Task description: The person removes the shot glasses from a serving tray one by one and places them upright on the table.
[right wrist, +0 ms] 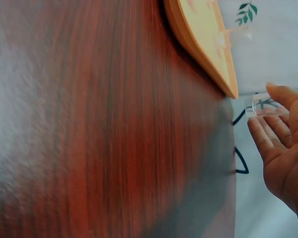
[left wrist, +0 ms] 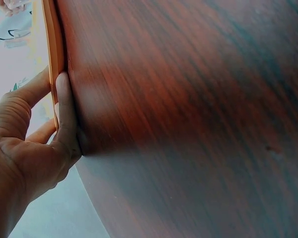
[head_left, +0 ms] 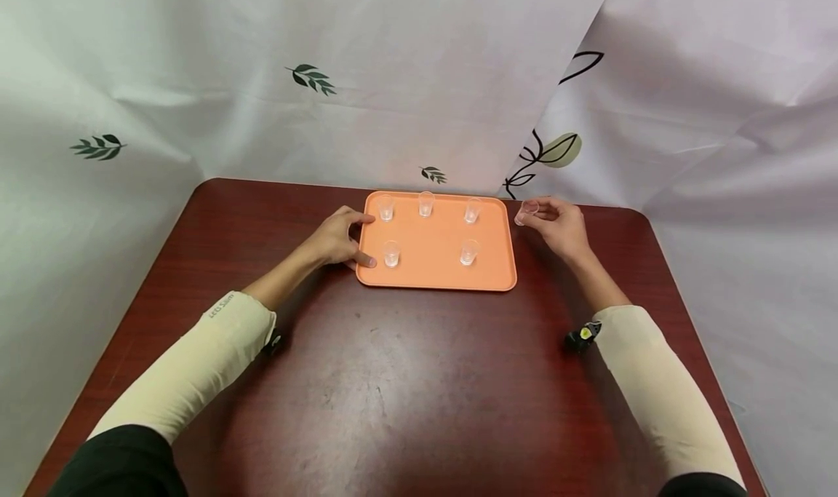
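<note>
An orange tray point(head_left: 432, 275) lies near the far edge of the table. On it stand several small clear plastic cups, among them a back-middle cup point(head_left: 426, 204) and a front-right cup point(head_left: 468, 252). My left hand point(head_left: 338, 239) grips the tray's left edge; the left wrist view shows fingers on both sides of the tray rim point(left wrist: 53, 44). Just right of the tray, my right hand point(head_left: 561, 228) pinches another clear cup point(right wrist: 263, 105) between thumb and fingers. That cup is apart from the tray.
The dark red wooden table point(head_left: 406, 380) extends toward me. Behind it and at the sides hangs a pale curtain point(head_left: 393, 60) with leaf prints, close to the tray's far edge. A small dark device point(head_left: 581, 335) sits at my right wrist.
</note>
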Tool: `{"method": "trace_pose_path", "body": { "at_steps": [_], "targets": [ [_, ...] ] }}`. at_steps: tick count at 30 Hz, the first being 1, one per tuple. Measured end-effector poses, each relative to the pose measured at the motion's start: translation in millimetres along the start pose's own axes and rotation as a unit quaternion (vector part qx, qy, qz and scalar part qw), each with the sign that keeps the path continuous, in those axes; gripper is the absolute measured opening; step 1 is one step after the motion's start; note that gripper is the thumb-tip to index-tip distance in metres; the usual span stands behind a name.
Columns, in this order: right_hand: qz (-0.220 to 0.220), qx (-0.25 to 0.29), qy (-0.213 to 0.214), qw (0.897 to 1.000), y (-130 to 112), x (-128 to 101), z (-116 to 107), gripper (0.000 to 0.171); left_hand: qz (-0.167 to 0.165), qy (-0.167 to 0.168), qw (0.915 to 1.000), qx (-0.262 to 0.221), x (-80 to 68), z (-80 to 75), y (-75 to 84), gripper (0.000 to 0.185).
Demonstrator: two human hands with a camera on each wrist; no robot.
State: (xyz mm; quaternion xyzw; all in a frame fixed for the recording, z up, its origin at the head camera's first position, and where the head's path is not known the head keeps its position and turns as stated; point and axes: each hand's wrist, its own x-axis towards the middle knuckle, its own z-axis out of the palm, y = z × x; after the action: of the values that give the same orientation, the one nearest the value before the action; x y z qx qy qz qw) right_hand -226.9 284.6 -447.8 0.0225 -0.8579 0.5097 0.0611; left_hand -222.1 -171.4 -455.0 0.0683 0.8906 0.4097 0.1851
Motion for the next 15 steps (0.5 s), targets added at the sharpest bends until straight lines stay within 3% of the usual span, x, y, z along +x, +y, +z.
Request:
{"method": "trace_pose_path", "body": {
  "at_steps": [15],
  "targets": [
    [0.047, 0.012, 0.02, 0.999, 17.8, 17.4, -3.3, 0.047, 0.0, -0.002, 1.0, -0.003, -0.8, 0.0, 0.3, 0.1]
  ]
}}
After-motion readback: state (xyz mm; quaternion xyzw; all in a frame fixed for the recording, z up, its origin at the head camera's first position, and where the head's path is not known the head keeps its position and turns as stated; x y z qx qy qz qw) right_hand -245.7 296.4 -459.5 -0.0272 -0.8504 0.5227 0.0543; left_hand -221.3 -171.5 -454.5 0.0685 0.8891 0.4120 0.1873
